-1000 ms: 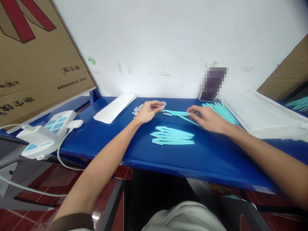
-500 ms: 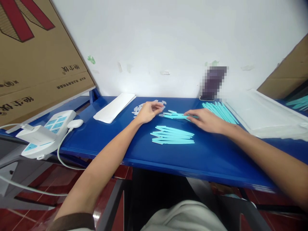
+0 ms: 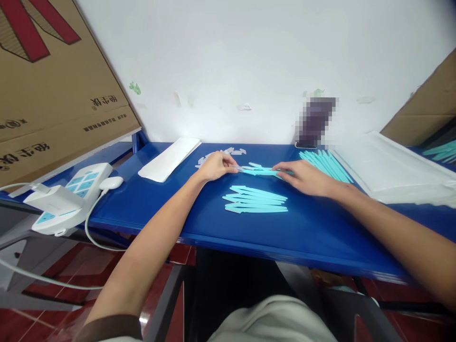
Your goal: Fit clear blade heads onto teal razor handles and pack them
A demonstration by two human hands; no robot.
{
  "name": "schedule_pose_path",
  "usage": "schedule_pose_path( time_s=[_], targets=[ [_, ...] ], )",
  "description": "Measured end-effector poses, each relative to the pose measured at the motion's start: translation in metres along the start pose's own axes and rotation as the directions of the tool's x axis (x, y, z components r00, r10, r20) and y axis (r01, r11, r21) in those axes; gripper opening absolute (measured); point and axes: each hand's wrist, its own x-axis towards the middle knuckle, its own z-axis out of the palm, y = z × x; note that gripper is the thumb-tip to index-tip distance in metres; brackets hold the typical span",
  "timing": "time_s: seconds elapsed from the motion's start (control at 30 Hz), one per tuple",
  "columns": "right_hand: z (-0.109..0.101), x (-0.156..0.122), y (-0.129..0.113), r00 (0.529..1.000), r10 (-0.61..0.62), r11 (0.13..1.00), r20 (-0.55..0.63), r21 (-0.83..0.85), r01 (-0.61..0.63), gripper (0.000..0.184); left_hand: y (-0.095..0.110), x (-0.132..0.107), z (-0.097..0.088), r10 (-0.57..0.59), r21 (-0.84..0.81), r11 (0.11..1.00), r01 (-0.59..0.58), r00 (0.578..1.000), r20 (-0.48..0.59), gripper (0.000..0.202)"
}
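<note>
Between my two hands, just above or on the blue table, lie several slim turquoise eyebrow razors point(image 3: 262, 171). My right hand point(image 3: 299, 175) pinches their handle ends between thumb and fingers. My left hand point(image 3: 216, 166) is closed on a small clear blade cap point(image 3: 238, 168), whose tip meets the blade end of one razor. Behind my left hand is a loose pile of clear caps point(image 3: 228, 151), partly covered by it. Nearer to me, a fanned row of turquoise razors point(image 3: 255, 199) rests flat on the table.
More razors point(image 3: 326, 166) lie right of my right hand, beside a clear plastic bag point(image 3: 395, 166). A blurred phone point(image 3: 315, 123) leans on the wall. Folded white paper point(image 3: 169, 160) and a power strip point(image 3: 76, 197) with cables are left. A large cardboard box point(image 3: 60, 95) stands beyond.
My left hand has lowered slightly and closed on a clear cap at the razors' blade ends. More of the cap pile shows behind it. My right hand has stayed in place.
</note>
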Motion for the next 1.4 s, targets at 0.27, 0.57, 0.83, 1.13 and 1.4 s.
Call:
schedule_pose_path(
  time_s=[0.27, 0.57, 0.83, 1.13, 1.4],
  targets=[
    [0.001, 0.0, 0.0, 1.0, -0.007, 1.0, -0.025, 0.008, 0.007, 0.043, 0.003, -0.003, -0.001, 0.111, 0.196, 0.973, -0.121, 0.992, 0.061, 0.022],
    [0.0, 0.0, -0.001, 1.0, -0.008, 1.0, -0.027, 0.016, 0.008, 0.043, 0.004, -0.003, 0.0, 0.205, 0.246, 0.947, -0.206, 0.978, 0.028, 0.019],
    [-0.001, 0.0, -0.002, 1.0, 0.005, 0.997, 0.015, 0.08, -0.006, 0.041, -0.001, -0.001, 0.002, 0.195, 0.245, 0.951, -0.189, 0.981, 0.003, 0.02],
    [-0.001, -0.001, 0.0, 0.999, -0.036, 0.997, 0.023, 0.072, 0.034, 0.039, -0.001, -0.002, 0.005, 0.226, 0.234, 0.947, -0.219, 0.974, -0.001, 0.013],
    [0.011, -0.001, -0.011, 0.995, -0.074, 0.997, -0.066, -0.007, 0.074, 0.038, 0.009, -0.003, 0.012, 0.191, 0.165, 0.967, -0.193, 0.981, 0.025, 0.011]
  ],
)
